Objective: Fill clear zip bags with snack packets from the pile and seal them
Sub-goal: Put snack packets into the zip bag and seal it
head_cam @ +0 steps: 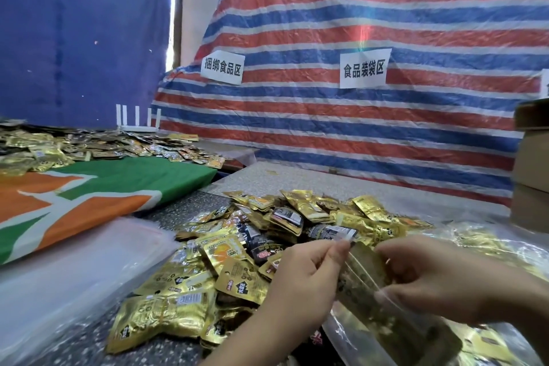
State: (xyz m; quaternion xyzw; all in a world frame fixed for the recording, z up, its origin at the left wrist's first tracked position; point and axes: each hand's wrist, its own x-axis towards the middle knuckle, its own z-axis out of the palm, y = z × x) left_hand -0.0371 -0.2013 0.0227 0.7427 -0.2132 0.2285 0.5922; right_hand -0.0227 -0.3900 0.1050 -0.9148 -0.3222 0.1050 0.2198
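Note:
A pile of gold snack packets (225, 249) covers the speckled table (285, 178) in front of me. Over its right part I hold a clear zip bag (361, 270) with gold packets inside it. My left hand (306, 273) pinches the bag's top left edge between thumb and fingers. My right hand (430, 279) grips the bag's right side, fingers curled on the plastic. More filled clear bags (487, 249) lie at the lower right.
A stack of flat clear bags (89, 255) lies at the left on the table. A green, orange and white cloth (89, 187) lies beyond, with more packets (89, 145) behind. Cardboard boxes (531, 163) stand at the right. A striped tarp (356, 24) hangs behind.

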